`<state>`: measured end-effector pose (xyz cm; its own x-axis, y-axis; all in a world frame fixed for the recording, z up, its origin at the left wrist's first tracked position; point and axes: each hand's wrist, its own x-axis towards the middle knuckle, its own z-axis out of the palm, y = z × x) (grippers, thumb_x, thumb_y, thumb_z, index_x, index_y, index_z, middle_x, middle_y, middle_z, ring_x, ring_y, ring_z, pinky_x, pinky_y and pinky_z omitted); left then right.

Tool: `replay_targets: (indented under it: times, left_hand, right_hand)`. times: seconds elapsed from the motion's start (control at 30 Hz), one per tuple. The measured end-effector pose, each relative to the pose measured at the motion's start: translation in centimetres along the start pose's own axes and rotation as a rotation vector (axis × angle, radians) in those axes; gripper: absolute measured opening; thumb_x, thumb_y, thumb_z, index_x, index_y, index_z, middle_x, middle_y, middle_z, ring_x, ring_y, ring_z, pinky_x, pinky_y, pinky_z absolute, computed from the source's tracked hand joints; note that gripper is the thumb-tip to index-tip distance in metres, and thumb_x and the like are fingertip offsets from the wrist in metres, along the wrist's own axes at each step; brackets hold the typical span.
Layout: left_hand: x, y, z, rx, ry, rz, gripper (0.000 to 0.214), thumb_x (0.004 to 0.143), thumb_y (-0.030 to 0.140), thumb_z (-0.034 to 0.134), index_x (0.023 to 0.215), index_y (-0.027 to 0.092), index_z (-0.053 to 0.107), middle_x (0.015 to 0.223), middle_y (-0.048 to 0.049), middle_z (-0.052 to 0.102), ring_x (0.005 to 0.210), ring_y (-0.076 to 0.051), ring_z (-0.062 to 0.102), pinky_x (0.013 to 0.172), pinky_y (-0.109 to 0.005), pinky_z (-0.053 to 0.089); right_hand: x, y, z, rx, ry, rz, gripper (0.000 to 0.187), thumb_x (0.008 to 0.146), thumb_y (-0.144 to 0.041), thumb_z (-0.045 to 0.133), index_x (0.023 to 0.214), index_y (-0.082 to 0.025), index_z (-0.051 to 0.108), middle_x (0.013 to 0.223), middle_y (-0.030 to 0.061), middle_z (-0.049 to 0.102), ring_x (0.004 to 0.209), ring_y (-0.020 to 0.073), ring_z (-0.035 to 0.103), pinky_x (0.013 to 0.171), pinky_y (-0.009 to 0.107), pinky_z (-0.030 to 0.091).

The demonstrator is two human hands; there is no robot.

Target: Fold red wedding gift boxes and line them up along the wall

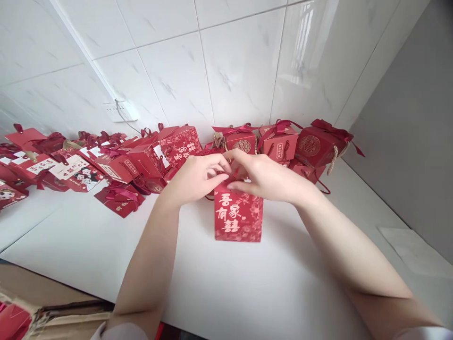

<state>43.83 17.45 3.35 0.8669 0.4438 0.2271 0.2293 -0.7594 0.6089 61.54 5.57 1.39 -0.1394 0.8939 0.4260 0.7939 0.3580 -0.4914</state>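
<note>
Well, behind the box [239, 215] rises a wall [240, 61], tiled and pale, and beneath the box spreads a white table [201, 288]. Other boxes [179, 146], red like it, crowd along the far side of it and away to its left. A carton [78, 326], partly in view, sits nearer and left of it. Left hand [198, 177] and right hand [265, 174] meet over the box's top, fingers bent and thumbs turned inward; whether they pinch anything there I cannot tell. The step in hand looks like finger work on that top; the next move seems to call for light fingertips and a steady box.
</note>
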Motion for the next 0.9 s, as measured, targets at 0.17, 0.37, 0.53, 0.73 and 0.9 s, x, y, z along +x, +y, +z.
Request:
replay_targets:
  times: [0.17,0.37,0.53,0.73,0.9]
  left_hand:
    - [0.1,-6.1,4.0,-0.205,0.173,0.040,0.026,0.087,0.043,0.064,0.100,0.020,0.059,0.097,-0.0056,0.071,0.089,-0.021,0.071,0.077,-0.032,0.057]
    - [-2.5,-10.1,9.5,-0.460,0.398,-0.108,0.048,0.075,0.043,0.080,0.112,0.019,0.062,0.104,-0.0077,0.073,0.093,-0.024,0.070,0.084,-0.035,0.057]
    - [-3.0,-11.3,11.4,-0.557,0.538,-0.163,0.044,0.086,0.048,0.069,0.119,0.020,0.061,0.113,-0.0084,0.071,0.099,-0.022,0.068,0.087,-0.033,0.055]
    - [-2.9,-12.6,12.6,-0.705,0.584,-0.251,0.054,0.091,0.063,0.054,0.120,0.020,0.064,0.112,-0.0094,0.073,0.103,-0.024,0.069,0.089,-0.034,0.055]
    - [-2.8,-12.8,12.2,-0.736,0.678,-0.260,0.059,0.089,0.068,0.052,0.110,0.016,0.069,0.102,-0.0097,0.076,0.094,-0.024,0.071,0.080,-0.032,0.057]
  right_hand:
    - [1.9,3.0,3.2,0.187,0.070,-0.020,0.042,0.088,-0.007,0.058,0.128,-0.021,0.053,0.088,-0.0005,0.068,0.073,0.0160,0.064,0.068,0.028,0.048]
    - [1.9,3.5,3.3,0.312,0.156,-0.088,0.044,0.092,-0.011,0.053,0.136,-0.021,0.053,0.094,0.0015,0.062,0.082,0.0164,0.061,0.073,0.029,0.049]
    - [2.1,4.4,3.3,0.208,0.141,-0.126,0.034,0.089,-0.010,0.054,0.118,-0.022,0.065,0.104,0.0038,0.066,0.085,0.0182,0.061,0.078,0.033,0.049]
    - [2.5,6.2,4.5,0.361,0.162,0.094,0.034,0.092,-0.028,0.060,0.124,-0.020,0.058,0.090,0.0018,0.067,0.078,0.0185,0.061,0.067,0.031,0.048]
    - [2.7,7.4,5.8,0.367,0.000,0.122,0.025,0.089,-0.043,0.067,0.098,-0.020,0.068,0.089,0.0016,0.071,0.074,0.0186,0.063,0.067,0.031,0.047]
